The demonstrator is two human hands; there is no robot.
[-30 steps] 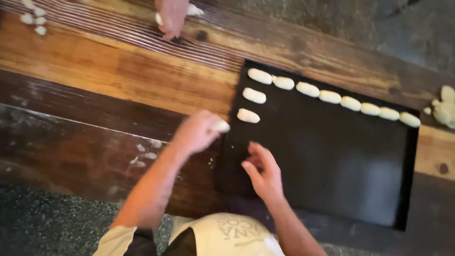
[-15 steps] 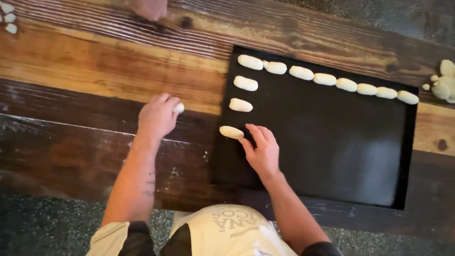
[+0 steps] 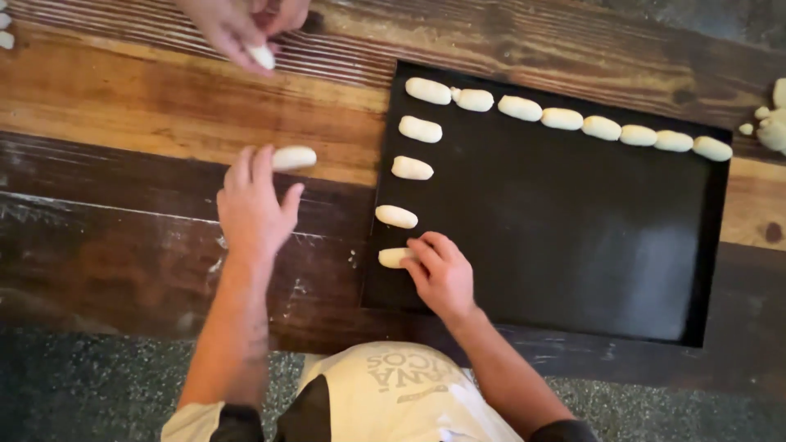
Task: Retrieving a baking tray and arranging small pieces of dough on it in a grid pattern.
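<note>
A black baking tray [image 3: 573, 245] lies on a wooden table. Several oblong dough rolls [image 3: 565, 119] line its far edge, and more run down its left side [image 3: 412, 168]. My right hand [image 3: 442, 274] rests on the tray's near left corner, its fingers closed on the nearest dough roll [image 3: 391, 258]. My left hand [image 3: 254, 205] lies flat on the wood left of the tray. Its fingertips touch a loose dough roll [image 3: 293, 157].
Another person's hand [image 3: 237, 29] reaches in at the far edge, pinching a small dough piece [image 3: 262, 57]. Dough lumps [image 3: 770, 123] sit at the far right, and small bits [image 3: 6, 37] at the far left. Flour streaks the dark plank [image 3: 123, 245].
My right hand has moved nearer along the tray's left side, where there is one more roll than before. My left hand now lies flat by a loose roll. The other person's hand has come back in.
</note>
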